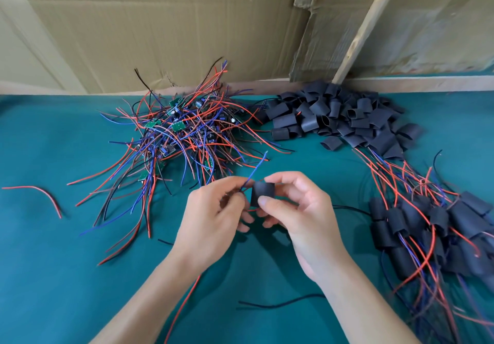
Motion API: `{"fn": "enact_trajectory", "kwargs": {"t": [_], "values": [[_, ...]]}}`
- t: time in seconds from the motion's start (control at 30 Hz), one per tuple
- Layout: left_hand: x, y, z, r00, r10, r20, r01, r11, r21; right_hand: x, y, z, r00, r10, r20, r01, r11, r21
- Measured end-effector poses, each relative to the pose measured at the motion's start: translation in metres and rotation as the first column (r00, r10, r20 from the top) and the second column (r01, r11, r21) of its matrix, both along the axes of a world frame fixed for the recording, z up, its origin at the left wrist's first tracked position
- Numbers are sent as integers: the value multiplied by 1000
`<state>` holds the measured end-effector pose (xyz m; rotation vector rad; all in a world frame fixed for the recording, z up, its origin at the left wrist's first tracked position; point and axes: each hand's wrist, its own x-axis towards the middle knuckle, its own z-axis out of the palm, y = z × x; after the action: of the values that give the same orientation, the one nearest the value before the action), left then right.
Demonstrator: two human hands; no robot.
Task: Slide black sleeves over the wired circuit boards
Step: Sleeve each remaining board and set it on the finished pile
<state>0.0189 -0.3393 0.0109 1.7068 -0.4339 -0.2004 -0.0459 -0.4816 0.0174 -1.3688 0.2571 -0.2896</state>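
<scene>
Teal cloth table (66, 277) across the lower frame, backed by cardboard sheets (160, 23) and a slanted wooden strip (366, 25) at the upper right. At centre, 2 bare hands close together above the cloth: right hand (302, 218) pinching a black sleeve (262, 193) between thumb and fingers, left hand (213, 215) curled around thin wires just beside the sleeve, a blue wire (258, 167) rising from that grip toward the upper middle. Behind, at centre left, a tangled heap of wired circuit boards (181, 135) with red, blue and black leads. At upper right, a pile of loose sleeves (344, 116). At lower right, sleeved boards (433, 231) with trailing wires. At far left, 1 stray red wire (40, 195) on the cloth.
</scene>
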Motion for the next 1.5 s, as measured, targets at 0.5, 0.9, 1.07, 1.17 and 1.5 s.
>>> {"fn": "enact_trajectory", "kwargs": {"t": [0.5, 0.9, 1.07, 1.17, 1.5], "values": [[5, 4, 5, 975, -114, -191, 88, 986, -140, 3, -11, 1, 980, -190, -63, 196, 975, 107], [7, 5, 3, 956, -119, -269, 97, 991, -96, 3, -10, -4, 990, -142, -6, 142, 989, 27], [7, 2, 1, 948, -100, -300, 66, 990, -121, 4, -14, -7, 944, -329, 8, 329, 943, -47], [10, 3, -1, 959, -86, -270, 67, 995, -79, 1, -8, -3, 954, -296, 45, 300, 941, -154], [11, 6, -7, 988, -1, -155, -10, 997, -71, -3, 7, -2, 989, -126, 76, 140, 967, -213]]}}
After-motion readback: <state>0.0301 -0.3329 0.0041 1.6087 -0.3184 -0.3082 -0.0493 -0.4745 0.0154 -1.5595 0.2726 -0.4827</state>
